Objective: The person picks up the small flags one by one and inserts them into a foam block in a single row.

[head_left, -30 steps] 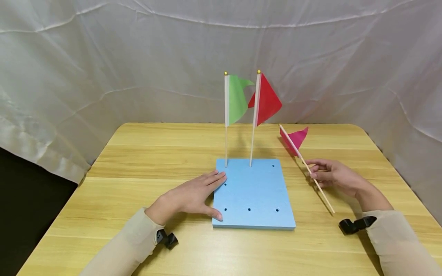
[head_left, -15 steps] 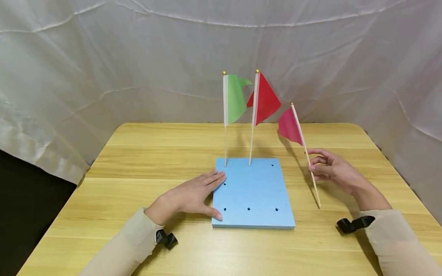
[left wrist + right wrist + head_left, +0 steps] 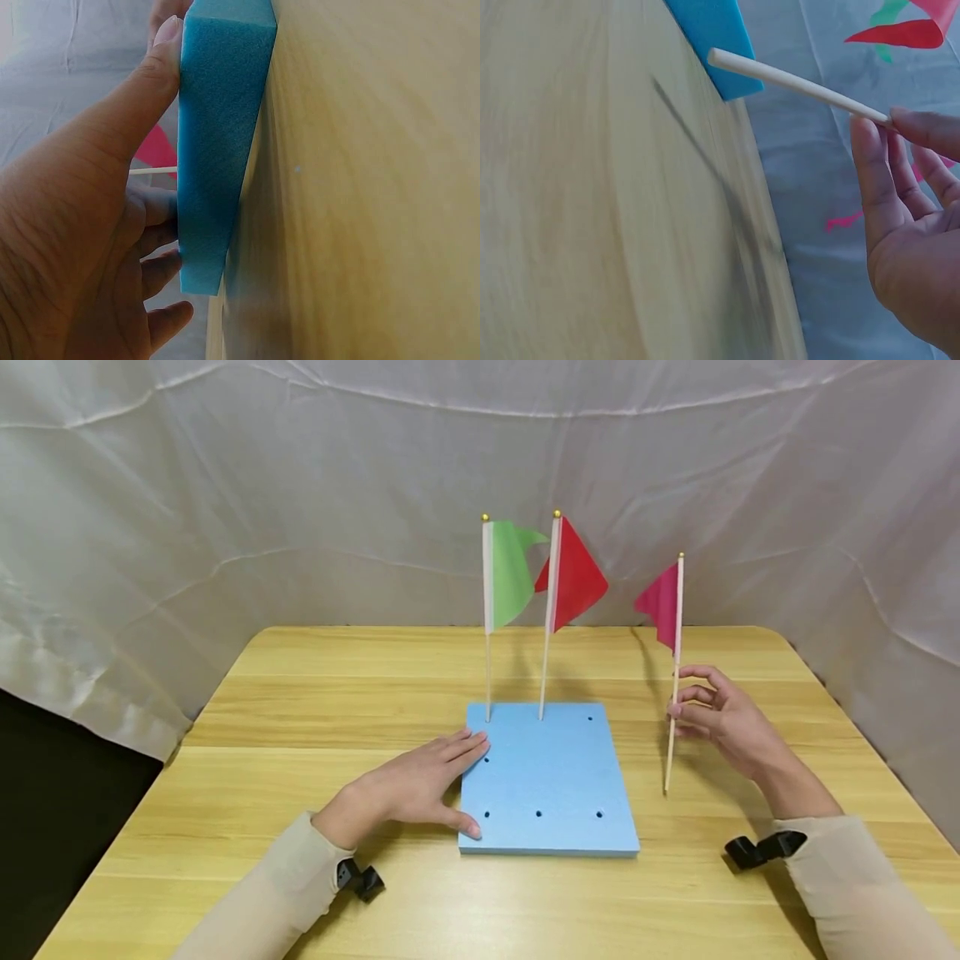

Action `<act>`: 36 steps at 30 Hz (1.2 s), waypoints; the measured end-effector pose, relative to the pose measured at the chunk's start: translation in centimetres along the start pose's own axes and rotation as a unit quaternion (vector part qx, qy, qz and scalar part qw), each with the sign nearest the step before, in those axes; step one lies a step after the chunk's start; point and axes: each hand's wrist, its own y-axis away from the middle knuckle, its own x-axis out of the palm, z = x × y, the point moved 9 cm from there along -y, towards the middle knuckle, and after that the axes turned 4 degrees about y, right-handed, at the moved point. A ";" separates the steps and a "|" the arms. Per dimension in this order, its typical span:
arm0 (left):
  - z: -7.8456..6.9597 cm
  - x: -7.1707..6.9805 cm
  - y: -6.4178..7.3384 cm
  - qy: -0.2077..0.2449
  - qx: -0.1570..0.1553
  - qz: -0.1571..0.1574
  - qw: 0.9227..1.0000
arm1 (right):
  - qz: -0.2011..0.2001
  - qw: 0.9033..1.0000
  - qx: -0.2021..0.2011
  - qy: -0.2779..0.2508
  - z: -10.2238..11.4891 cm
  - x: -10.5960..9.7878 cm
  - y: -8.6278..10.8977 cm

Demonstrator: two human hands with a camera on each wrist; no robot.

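Observation:
A blue foam board (image 3: 547,777) with several small holes lies flat on the table. Along its far edge stand a green flag (image 3: 510,581) and a red flag (image 3: 576,581), their sticks set in the board. My left hand (image 3: 420,785) rests on the board's left edge with fingers spread; in the left wrist view the thumb (image 3: 154,71) lies on its top face. To the right of the board, my right hand (image 3: 727,718) pinches the stick of a pink flag (image 3: 663,608), held nearly upright. The stick's bare lower end (image 3: 735,63) is above the table in the right wrist view.
The wooden table (image 3: 315,693) extends around the board on all sides. A pale curtain (image 3: 375,485) hangs behind it and along both sides. An open hole (image 3: 590,718) sits at the board's far right corner, with others along the near edge.
My right hand has raised the pink flag and turned it from a slanting position to nearly upright. The left hand, the board and the two standing flags have stayed in place.

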 end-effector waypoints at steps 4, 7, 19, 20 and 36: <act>0.0 0.0 0.0 0.000 0.000 0.000 1.000 | -0.015 1.000 -0.021 0.004 0.6 0.2 0.0; 0.0 0.1 0.0 0.002 -0.001 0.001 1.000 | -0.025 0.999 -0.034 0.000 1.0 0.3 0.0; 0.0 -0.2 0.0 -0.005 -0.006 0.000 1.000 | -0.074 0.994 -0.082 0.002 2.8 0.8 0.2; 0.0 -0.2 0.0 -0.006 -0.005 -0.001 1.000 | -0.076 0.993 -0.088 0.004 3.0 0.8 0.2; -0.1 -0.1 0.1 -0.002 -0.002 -0.002 1.000 | -0.122 0.978 -0.159 0.056 5.2 3.5 -1.2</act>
